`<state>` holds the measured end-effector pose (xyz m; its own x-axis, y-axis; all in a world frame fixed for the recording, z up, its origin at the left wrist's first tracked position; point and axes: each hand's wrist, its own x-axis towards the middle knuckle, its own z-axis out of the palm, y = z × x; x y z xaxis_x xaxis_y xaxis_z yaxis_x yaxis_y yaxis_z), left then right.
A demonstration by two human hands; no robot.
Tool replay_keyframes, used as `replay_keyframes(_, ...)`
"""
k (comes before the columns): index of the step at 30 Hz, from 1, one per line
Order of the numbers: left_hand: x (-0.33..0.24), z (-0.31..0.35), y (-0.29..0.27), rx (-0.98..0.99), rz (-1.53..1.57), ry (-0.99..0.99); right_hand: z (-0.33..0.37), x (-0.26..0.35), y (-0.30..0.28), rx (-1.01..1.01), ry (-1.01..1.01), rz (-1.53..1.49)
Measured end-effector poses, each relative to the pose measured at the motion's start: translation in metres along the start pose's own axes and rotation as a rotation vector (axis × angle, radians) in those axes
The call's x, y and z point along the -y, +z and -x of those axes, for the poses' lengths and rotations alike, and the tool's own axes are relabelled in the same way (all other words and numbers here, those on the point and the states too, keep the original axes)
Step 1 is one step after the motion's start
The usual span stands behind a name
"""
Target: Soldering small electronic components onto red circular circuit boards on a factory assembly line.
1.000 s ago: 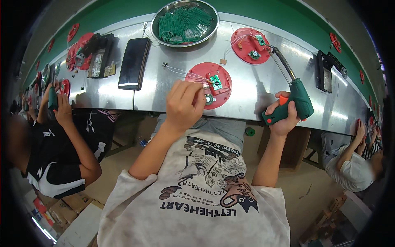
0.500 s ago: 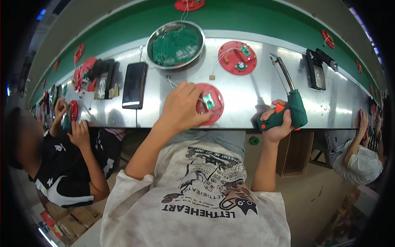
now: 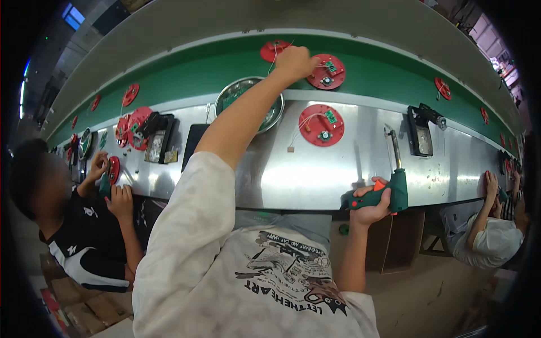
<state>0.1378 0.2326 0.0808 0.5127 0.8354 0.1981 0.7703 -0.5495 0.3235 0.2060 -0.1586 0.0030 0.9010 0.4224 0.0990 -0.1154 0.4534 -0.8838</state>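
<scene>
On the green strip (image 3: 386, 72), a red disc (image 3: 323, 74) seems touched at nine o'clock by the curled left hand (image 3: 295, 63); whether it is gripped cannot be told. Its circuit board (image 3: 331, 68) is best spared pressure, and the soldering gun (image 3: 399, 190), gripped by the right hand (image 3: 372, 207), held clear at five o'clock.

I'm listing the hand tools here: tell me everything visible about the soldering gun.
The soldering gun has a dark green, plastic-looking body, an orange trigger and small red-orange details. A slim metal barrel, with a thinner rod alongside, points toward the far side of the bench. The right hand grips its handle near the front edge; nothing else visibly touches it. Whether it is hot cannot be told.
</scene>
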Motion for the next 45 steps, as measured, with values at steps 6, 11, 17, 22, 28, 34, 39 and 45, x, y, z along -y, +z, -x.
replay_keyframes(6, 0.052, -0.038, -0.014, -0.064, -0.098, -0.323, 0.003, -0.001, -0.001, -0.005, -0.042, -0.079)
replay_keyframes(11, 0.068, -0.063, 0.009, 0.061, -0.078, -0.425, 0.003, 0.007, 0.009, -0.051, -0.071, -0.029)
replay_keyframes(17, 0.111, -0.084, 0.013, 0.043, 0.218, -0.436, 0.002, 0.009, 0.015, -0.028, -0.087, -0.012)
replay_keyframes(22, 0.099, -0.06, -0.02, 0.249, 0.275, -0.302, 0.0, 0.001, 0.011, -0.044, -0.043, 0.008)
replay_keyframes(28, 0.009, 0.103, -0.101, 0.483, 0.357, 0.329, 0.001, 0.007, 0.015, -0.072, -0.048, 0.011)
replay_keyframes(34, 0.036, 0.243, -0.068, 0.513, 0.302, 0.452, 0.002, -0.001, 0.005, -0.003, -0.014, 0.032)
replay_keyframes(39, 0.058, 0.259, -0.083, 0.511, 0.493, 0.372, 0.003, 0.001, 0.007, -0.016, -0.035, 0.066)
replay_keyframes(45, 0.093, 0.2, -0.068, -0.034, 0.462, 0.255, 0.005, 0.004, 0.008, 0.052, -0.039, 0.06)
